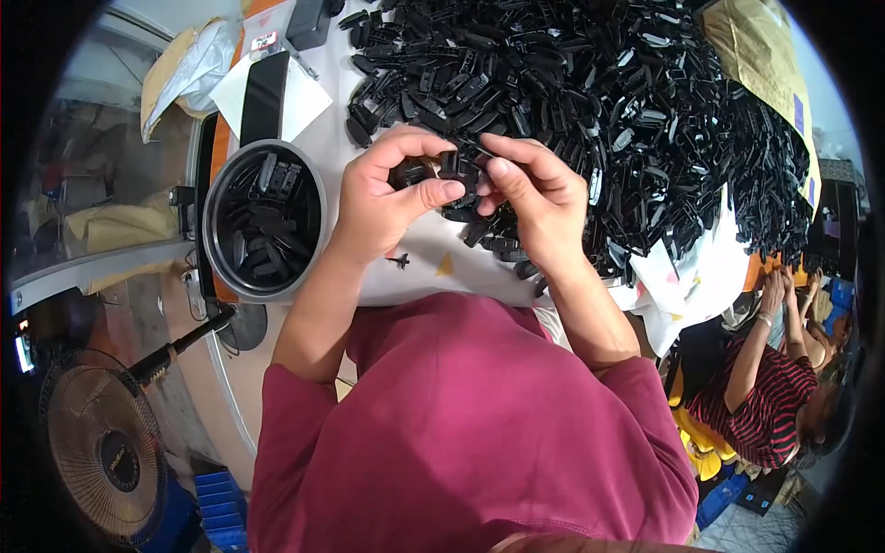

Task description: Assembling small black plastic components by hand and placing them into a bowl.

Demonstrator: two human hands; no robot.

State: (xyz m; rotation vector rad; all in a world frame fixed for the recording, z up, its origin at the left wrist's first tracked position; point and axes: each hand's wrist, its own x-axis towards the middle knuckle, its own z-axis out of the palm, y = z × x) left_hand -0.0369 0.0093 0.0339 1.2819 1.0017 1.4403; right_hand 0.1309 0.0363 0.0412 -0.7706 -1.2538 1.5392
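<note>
Both hands meet above the near edge of the pile. My left hand (392, 194) is closed round a small black plastic part (452, 164), pinched between thumb and fingers; its exact kind is unclear. My right hand (544, 189) is closed too, its thumb and forefinger pinching a thin black piece at the right side of that part. Whether the two pieces are joined cannot be made out. Behind and under the hands spreads a large heap of similar black plastic parts (572, 83). Left of my left forearm stands a round metal bowl (211, 221) with several black parts inside.
A phone (265, 97) lies on white paper (312, 103) beyond the bowl. A tiny black piece (399, 262) rests on the white table cover (424, 281). Paper sacks (761, 41) edge the heap at right. A fan (101, 452) stands at lower left; another person (756, 396) sits at right.
</note>
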